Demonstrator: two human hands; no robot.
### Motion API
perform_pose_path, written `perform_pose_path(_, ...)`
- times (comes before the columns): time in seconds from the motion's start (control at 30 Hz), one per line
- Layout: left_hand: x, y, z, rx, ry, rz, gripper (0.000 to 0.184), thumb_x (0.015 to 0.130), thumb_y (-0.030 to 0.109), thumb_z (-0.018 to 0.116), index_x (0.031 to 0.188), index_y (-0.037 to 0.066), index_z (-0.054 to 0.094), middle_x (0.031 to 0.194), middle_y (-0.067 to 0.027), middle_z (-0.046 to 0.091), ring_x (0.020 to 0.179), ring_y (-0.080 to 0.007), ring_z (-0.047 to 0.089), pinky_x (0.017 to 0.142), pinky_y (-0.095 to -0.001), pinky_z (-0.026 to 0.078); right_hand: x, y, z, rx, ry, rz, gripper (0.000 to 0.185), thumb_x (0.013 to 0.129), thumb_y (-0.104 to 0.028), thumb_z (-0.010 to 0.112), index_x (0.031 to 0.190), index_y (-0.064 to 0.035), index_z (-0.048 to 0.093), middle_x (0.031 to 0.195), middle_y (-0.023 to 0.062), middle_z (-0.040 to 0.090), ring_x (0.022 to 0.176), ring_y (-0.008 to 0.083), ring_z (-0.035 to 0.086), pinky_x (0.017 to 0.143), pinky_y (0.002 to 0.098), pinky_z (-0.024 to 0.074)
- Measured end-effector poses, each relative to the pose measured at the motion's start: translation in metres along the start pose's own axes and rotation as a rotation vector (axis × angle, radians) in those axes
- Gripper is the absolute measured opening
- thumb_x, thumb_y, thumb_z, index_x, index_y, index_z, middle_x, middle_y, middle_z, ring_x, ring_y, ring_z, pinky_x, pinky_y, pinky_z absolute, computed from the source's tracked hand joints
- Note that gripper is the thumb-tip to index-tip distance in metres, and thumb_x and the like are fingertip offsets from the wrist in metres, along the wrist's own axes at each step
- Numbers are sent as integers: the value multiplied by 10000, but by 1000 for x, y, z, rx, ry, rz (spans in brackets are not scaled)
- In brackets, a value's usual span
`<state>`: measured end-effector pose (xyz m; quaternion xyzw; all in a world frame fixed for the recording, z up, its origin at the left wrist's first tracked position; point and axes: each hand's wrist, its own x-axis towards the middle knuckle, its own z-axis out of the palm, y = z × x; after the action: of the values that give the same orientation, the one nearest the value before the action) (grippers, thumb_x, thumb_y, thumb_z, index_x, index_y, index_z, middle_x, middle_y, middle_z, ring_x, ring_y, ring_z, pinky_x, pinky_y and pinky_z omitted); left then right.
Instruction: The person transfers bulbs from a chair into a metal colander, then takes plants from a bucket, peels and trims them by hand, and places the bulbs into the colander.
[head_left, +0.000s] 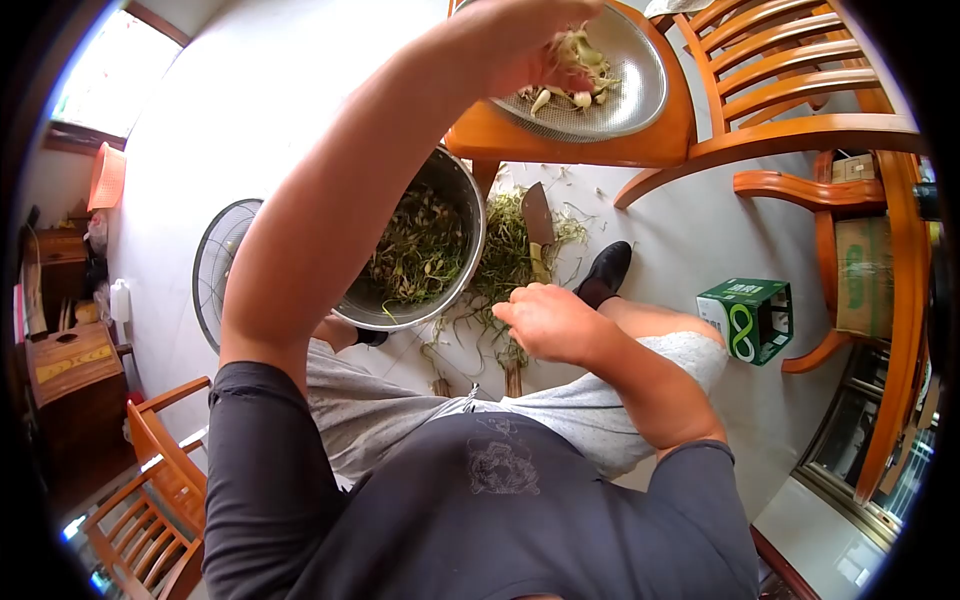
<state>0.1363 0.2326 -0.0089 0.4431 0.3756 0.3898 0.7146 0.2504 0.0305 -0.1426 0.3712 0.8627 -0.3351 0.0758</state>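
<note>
- Colander (635, 85) of fine silver mesh, resting on an orange-brown wooden seat (620, 153), close to the seat's near edge.
- Small white bulbs (582, 99) with pale stems lie inside it, toward the colander's near-left rim.
- The left hand (530, 40) reaches across to the colander, its fingers blurred around some of these bulbs; I cannot tell whether it grips them or is letting them go.
- The right hand (548, 322) hangs above the lap with fingers loosely curled; its underside is hidden, so I cannot tell if it holds anything.
- A deep metal pot (480, 222) stands on the tiled floor near the seat's near-left corner, holding green stems (420, 240) with bulbs among them.
- Right of the pot, touching the floor, spreads a heap of loose greens (505, 240).
- A cleaver (537, 212) lies at the heap's right edge, blade toward the seat, handle toward the person.
- Farther right are a black shoe (607, 268) and a green carton (740, 330).
</note>
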Motion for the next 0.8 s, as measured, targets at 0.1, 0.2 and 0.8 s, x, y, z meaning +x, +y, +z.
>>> perform_pose_path(0.1, 8, 9, -12, 288, 48, 16, 535, 931, 410, 577, 1256, -10, 522, 1186, -164, 561, 928, -284, 592, 778, -373, 530, -5, -3, 3, -3, 87, -67, 189, 833, -149, 615, 974, -33, 569, 856, 143, 586, 862, 331, 586, 764, 432, 479)
perform_pose_path(0.2, -17, 0, -62, 387, 21, 67, 407, 925, 324, 587, 1146, -14, 539, 1042, -122, 548, 823, -208, 580, 677, -293, 494, -10, -4, -1, -2, 113, -65, 188, 826, -141, 625, 964, -31, 559, 836, 140, 573, 836, 323, 577, 750, 425, 479)
perform_pose_path(0.8, -90, -328, -196, 1332, -54, -673, 654, 740, 150, 688, 1340, 14, 465, 1214, -330, 547, 1177, -343, 545, 954, -435, 463, 11, -5, -8, 41, 98, -57, 196, 785, -53, 536, 970, 11, 546, 822, 145, 581, 817, 291, 587, 727, 390, 484)
